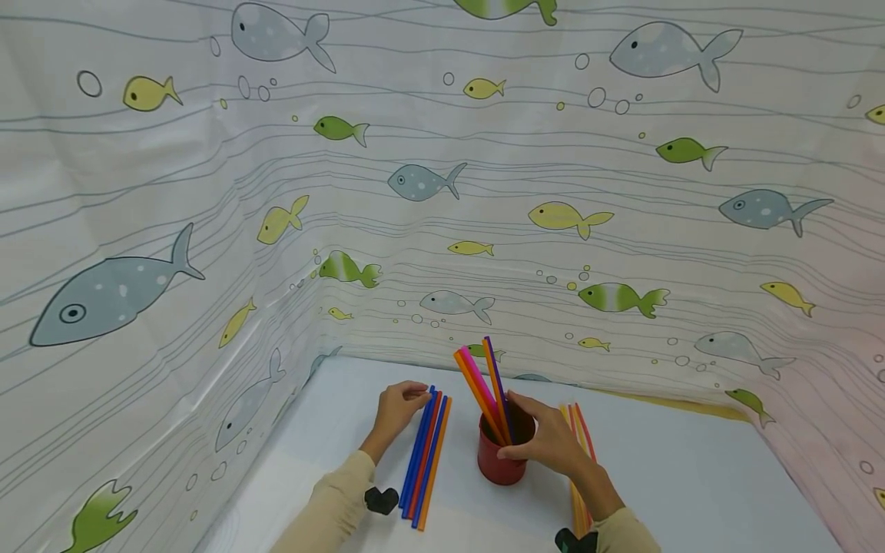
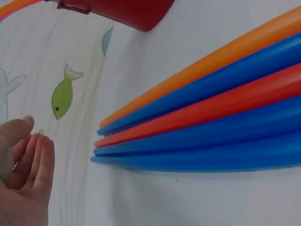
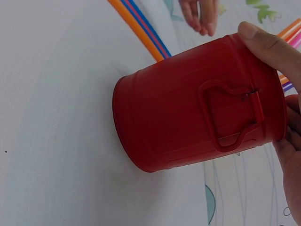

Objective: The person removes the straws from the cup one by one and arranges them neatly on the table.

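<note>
— As we look down from the head view, where do we find the red can (image 1: 501, 465)?
— We see it upright on the white table (image 1: 664, 461), between two groups of coloured sticks. The right hand (image 1: 549, 442) grips it at the rim, with the thumb on the near side and the fingers at the far side.
— And what does the can contain?
— We count some long sticks (image 1: 477, 392) leaning out of it, to the left: orange, pink and dark purple. In the right wrist view we notice also a wire handle (image 3: 208, 115), folded against its wall.
— What about the left hand (image 1: 397, 408)?
— It holds nothing that we can see. Its fingers are loosely bent, near the far ends of a row of five sticks (image 1: 424, 455). The left wrist view shows us a gap between this hand and the row.
— Which colours has the row?
— From the left we read blue, blue, red, blue, orange.
— And on the other side?
— There we see yellow and red sticks (image 1: 584, 432), partly hidden by the right arm, so we cannot count them exactly.
</note>
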Motion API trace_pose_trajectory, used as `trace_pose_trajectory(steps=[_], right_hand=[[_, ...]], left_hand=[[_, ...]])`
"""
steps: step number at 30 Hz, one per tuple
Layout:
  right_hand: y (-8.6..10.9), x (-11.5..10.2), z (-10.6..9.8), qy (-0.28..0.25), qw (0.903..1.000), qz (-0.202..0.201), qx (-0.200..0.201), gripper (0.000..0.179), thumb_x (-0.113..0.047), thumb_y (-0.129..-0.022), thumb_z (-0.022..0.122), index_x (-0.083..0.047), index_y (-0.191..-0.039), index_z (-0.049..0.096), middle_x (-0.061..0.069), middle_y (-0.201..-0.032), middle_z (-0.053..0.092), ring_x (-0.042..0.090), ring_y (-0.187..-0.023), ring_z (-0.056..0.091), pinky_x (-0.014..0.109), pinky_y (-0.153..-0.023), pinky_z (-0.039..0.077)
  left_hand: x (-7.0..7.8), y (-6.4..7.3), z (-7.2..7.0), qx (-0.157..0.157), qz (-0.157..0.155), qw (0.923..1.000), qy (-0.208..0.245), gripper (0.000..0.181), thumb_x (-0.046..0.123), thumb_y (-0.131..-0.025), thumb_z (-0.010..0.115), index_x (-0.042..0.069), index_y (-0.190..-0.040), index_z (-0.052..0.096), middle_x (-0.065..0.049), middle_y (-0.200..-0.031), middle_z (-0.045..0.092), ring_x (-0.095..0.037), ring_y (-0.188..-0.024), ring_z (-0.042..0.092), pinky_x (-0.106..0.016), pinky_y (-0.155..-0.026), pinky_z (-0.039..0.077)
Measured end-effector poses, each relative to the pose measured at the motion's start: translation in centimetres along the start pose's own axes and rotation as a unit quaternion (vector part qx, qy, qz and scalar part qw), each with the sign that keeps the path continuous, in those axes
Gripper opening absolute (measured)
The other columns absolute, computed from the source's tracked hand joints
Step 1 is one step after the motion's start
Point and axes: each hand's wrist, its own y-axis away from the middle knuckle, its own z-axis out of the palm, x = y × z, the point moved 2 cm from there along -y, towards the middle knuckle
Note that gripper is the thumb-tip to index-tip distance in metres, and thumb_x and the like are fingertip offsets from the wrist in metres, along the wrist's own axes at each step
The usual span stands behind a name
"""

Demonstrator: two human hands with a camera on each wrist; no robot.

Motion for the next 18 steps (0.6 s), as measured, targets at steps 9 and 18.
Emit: trace_pose_trajectory(steps=[9,18], right_hand=[[0.0,0.1,0.0,0.002,1.0000,0.000,0.001,0.099,-0.052,-0.057,0.091,-0.023,-0.144,0.050,-0.011,-0.138,0.054,0.016,-0.125,0.052,0.042,-0.098,0.049],[0.1,0.0,0.0,0.007,0.9999,-0.007,0.005,0.099,-0.052,-0.058,0.091,-0.022,-0.143,0.051,-0.010,-0.136,0.055,0.017,-0.123,0.054,0.042,-0.096,0.050]], left_hand=[[2.9,0.2,0.5,0.001,0.031,0.9995,0.009,0.021,0.013,-0.085,0.076,0.006,-0.105,0.074,0.001,-0.091,0.073,-0.015,-0.086,0.068,-0.025,-0.075,0.056],[6.1,0.6,1.5,-0.018,0.061,0.9968,0.050,0.019,0.019,-0.086,0.077,0.012,-0.103,0.074,0.002,-0.093,0.073,-0.012,-0.088,0.068,-0.025,-0.081,0.056]])
